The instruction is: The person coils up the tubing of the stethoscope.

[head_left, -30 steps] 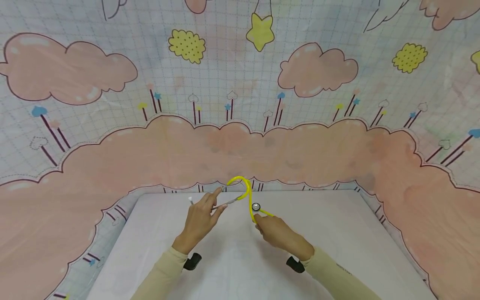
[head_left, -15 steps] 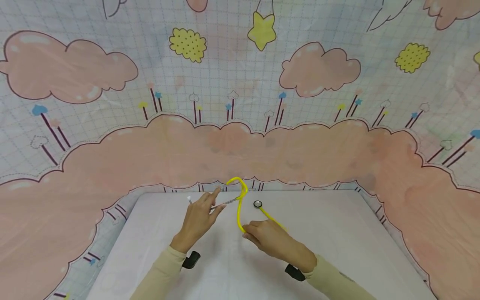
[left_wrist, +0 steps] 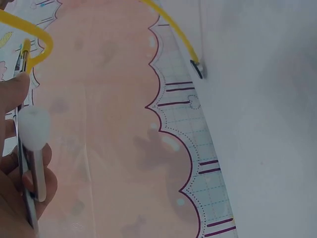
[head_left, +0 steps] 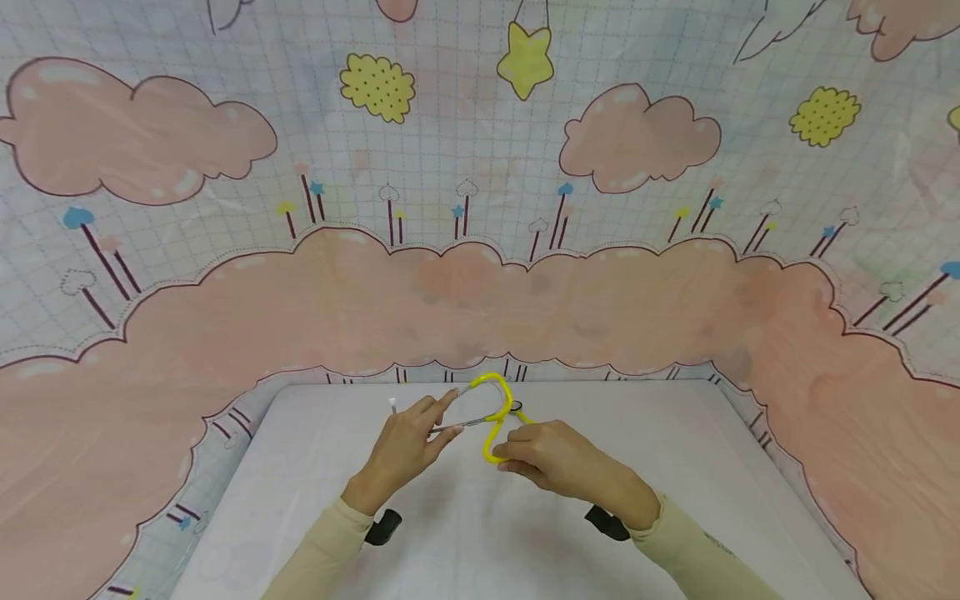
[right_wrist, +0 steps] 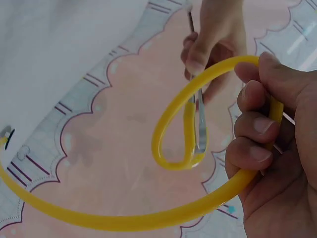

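A stethoscope with yellow tubing [head_left: 489,446] is held between both hands above the white table. In the head view, my left hand [head_left: 405,442] holds its metal ear tubes [right_wrist: 201,124], thumb on one and a finger on the other. One white ear tip [left_wrist: 33,128] sticks out by the left hand in the left wrist view. My right hand [head_left: 566,462] has its fingers curled round the tubing, which makes a loop [right_wrist: 161,124] between the hands. Beyond the right hand, the round chest piece [left_wrist: 197,69] is at the tubing's far end, partly behind the tubing in the head view.
The white tabletop [head_left: 465,533] stretches beneath both hands. Behind its far edge hangs a cloth [head_left: 637,308] printed with clouds and stars. Dark wrist cameras [head_left: 384,527] are strapped under both wrists.
The left hand has shifted slightly right and down with the ear tubes. The right hand has moved a little right, and the tubing between the hands now bends more tightly.
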A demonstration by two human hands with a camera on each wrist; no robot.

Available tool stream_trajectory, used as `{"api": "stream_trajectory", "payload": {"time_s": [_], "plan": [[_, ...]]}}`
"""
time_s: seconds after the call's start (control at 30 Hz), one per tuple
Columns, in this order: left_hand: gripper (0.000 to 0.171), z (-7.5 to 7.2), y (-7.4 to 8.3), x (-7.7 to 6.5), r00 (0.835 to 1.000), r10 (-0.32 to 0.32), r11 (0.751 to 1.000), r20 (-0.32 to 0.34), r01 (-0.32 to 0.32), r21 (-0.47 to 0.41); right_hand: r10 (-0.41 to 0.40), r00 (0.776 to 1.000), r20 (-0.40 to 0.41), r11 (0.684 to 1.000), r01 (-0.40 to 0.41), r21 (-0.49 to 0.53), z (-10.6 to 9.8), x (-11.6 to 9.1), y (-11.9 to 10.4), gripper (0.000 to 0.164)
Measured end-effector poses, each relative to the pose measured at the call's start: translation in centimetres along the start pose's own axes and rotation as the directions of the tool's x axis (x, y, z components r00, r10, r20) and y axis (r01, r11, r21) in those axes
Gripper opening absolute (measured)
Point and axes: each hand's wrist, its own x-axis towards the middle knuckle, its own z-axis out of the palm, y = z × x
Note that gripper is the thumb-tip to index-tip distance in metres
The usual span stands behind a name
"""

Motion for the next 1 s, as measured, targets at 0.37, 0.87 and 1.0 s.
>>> {"api": "stream_trajectory", "payload": {"time_s": [0.37,0.87,1.0], "plan": [[0.052,0.2,0.9,-0.2,0.986,0.146,0.989,0.086,-0.142,-0.046,-0.052,0.990,-0.131,0.998,0.058,0.039,-0.9,0.2,1.5,0.012],[0.048,0.7,2.5,-0.8,0.958,0.279,0.952,0.073,-0.265,-0.154,0.237,0.971,-0.026,0.953,-0.227,0.199,-1.6,0.8,3.5,0.028],[0.050,0.8,2.6,-0.8,0.957,0.285,0.951,0.047,-0.276,-0.139,0.257,0.966,-0.038,0.942,-0.241,0.234,-1.3,0.8,4.1,0.022]]}}
